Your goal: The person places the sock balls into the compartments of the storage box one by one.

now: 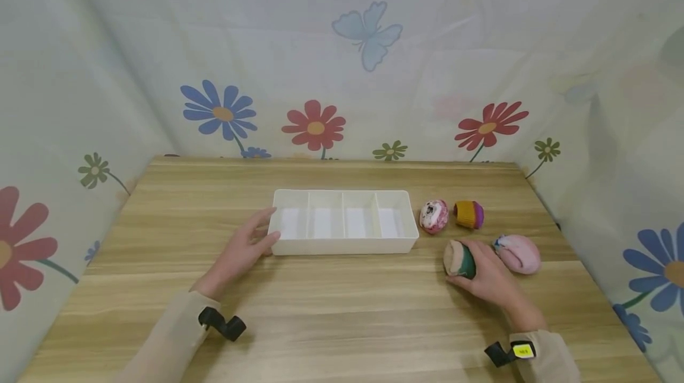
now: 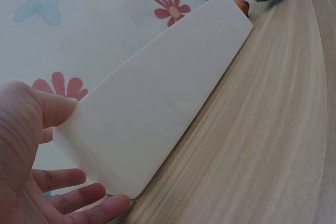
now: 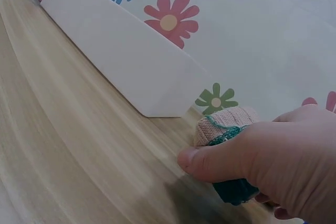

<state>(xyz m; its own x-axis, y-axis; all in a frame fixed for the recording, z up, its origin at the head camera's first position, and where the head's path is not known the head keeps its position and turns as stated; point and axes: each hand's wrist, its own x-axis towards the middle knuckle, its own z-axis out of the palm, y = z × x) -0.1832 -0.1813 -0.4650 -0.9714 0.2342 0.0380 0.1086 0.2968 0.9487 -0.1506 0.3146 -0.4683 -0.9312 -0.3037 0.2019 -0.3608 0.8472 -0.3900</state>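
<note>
A white tray (image 1: pixel 345 244) with several compartments, all bare, lies mid-table. My left hand (image 1: pixel 251 244) rests with straight fingers (image 2: pixel 79 179) against the tray's left end (image 2: pixel 152 108). My right hand (image 1: pixel 483 273) grips a rolled beige-and-green sock (image 1: pixel 458 259) on the table right of the tray; the thumb (image 3: pixel 210 162) curls round the roll (image 3: pixel 226 124). Beyond it lie a pink-and-white patterned roll (image 1: pixel 433 215), an orange-and-purple roll (image 1: pixel 469 214) and a pink roll (image 1: pixel 517 253).
The wooden table (image 1: pixel 342 317) is walled on three sides by a flower-printed cloth (image 1: pixel 342 74). Bare wood stretches in front of the tray and at the left. The tray's right corner (image 3: pixel 157 109) lies close to the held roll.
</note>
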